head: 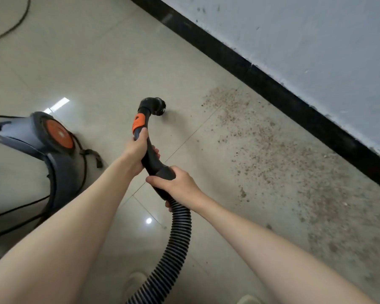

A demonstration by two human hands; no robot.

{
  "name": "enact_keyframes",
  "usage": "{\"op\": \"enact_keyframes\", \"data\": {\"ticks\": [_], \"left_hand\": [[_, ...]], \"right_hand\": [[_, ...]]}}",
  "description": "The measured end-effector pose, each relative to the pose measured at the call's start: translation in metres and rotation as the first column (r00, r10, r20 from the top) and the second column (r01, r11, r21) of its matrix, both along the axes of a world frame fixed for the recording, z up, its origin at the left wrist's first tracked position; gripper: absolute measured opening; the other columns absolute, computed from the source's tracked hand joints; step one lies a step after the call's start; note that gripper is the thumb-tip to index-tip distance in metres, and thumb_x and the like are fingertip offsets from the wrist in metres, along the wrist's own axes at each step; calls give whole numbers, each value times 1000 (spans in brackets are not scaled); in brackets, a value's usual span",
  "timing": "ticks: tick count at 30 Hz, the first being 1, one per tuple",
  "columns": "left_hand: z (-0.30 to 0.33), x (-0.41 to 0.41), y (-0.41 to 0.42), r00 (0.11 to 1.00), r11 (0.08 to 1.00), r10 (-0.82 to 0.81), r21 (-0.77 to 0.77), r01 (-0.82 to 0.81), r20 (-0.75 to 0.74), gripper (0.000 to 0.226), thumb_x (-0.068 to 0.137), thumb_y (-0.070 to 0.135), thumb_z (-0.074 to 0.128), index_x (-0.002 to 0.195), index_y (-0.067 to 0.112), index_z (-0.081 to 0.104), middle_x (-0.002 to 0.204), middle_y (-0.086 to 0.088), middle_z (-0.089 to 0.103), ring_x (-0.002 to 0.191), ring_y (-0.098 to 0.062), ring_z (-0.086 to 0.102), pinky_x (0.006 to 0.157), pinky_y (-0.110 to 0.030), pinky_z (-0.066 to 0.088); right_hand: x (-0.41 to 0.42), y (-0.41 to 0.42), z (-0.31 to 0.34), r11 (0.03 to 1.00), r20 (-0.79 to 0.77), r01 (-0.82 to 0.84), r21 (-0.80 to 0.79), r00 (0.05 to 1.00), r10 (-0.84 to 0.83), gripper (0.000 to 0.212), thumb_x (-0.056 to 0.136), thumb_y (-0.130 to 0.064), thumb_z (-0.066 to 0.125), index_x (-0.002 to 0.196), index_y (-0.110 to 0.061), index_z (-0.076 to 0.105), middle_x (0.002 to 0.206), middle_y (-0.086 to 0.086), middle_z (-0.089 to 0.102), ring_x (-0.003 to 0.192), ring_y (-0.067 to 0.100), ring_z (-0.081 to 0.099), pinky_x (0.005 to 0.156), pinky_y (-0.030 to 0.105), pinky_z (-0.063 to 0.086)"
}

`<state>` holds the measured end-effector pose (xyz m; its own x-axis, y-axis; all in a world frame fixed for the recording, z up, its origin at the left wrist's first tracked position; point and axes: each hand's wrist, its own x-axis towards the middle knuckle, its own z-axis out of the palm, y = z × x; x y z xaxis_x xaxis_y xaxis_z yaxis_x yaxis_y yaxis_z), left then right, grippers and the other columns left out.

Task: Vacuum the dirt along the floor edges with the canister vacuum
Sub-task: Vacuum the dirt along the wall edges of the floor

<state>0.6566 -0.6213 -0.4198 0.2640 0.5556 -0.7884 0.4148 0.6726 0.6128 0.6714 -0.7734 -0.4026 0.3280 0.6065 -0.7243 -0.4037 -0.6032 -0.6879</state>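
While the brush nozzle [157,107] hangs just short of the mess, pretty much all of the job looks to be ahead: a wide band of gritty brown dirt [272,154] lies scattered along the floor edge, thickest near the black baseboard [272,84], and none of that strip reads as cleaned. The left hand [136,150] has its grip clenched around the curved black handle [150,159] just below the orange collar [138,125], and the right hand [178,185] has its grip wrapped around the cuff where the ribbed hose [176,242] joins. That hose is corrugated, flexible, running down toward the person's feet. The nozzle is a short elbow with dark bristles, near the floor; whether it touches, I can't tell. The canister vacuum [42,145] sits at the left, grey-blue plastic with an orange wheel hub, cords trailing beside it. Glossy beige tiles [97,62] bounce back the ceiling lights; the pale wall [316,40] above is scuffed and speckled.
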Motion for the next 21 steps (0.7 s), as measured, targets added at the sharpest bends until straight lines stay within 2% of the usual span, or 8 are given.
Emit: {"op": "enact_keyframes", "data": {"ticks": [4,7,10,14,18,21], "left_hand": [[-38,-14,-7,1000,1000,10,7,-10,29,27,97,36,46,100,11,39,63,-5,44,47,-16,49,47,-25,47],[-46,-16,-17,999,999,-13,52,11,30,25,97,37,46,91,13,39,66,-5,44,50,-17,49,49,-28,46],[-44,-12,-29,997,996,-72,58,70,31,26,97,36,46,90,13,39,67,-6,45,51,-18,50,49,-29,46],[-46,-2,-47,987,988,-155,34,154,45,28,97,38,46,99,12,37,67,-7,47,52,-19,49,50,-31,47],[-52,22,-57,970,972,-231,62,226,81,27,97,37,46,86,14,37,65,-9,48,49,-20,50,52,-32,47],[-61,42,-65,952,957,-283,96,272,116,27,98,35,44,84,14,36,65,-9,47,48,-20,50,52,-31,47]], "right_hand": [[-8,-7,-32,1000,32,-26,-6,999,26,42,73,-53,76,94,-22,57,77,0,61,46,15,57,46,26,50],[-15,-18,-41,1000,39,12,16,999,-12,40,77,-52,75,93,-19,59,76,1,61,47,18,58,47,27,51],[-22,-29,-43,997,58,79,8,995,-80,42,77,-53,74,91,-18,58,75,2,61,45,18,57,46,28,51],[-22,-46,-47,989,81,151,1,985,-150,41,76,-53,75,90,-19,57,74,2,60,41,17,56,45,27,50],[-9,-55,-61,975,107,221,26,969,-223,42,75,-56,73,89,-20,57,77,4,61,43,19,58,46,29,51],[4,-61,-74,965,144,257,46,954,-261,45,76,-57,72,91,-19,55,82,6,62,45,21,59,47,29,52]]}}
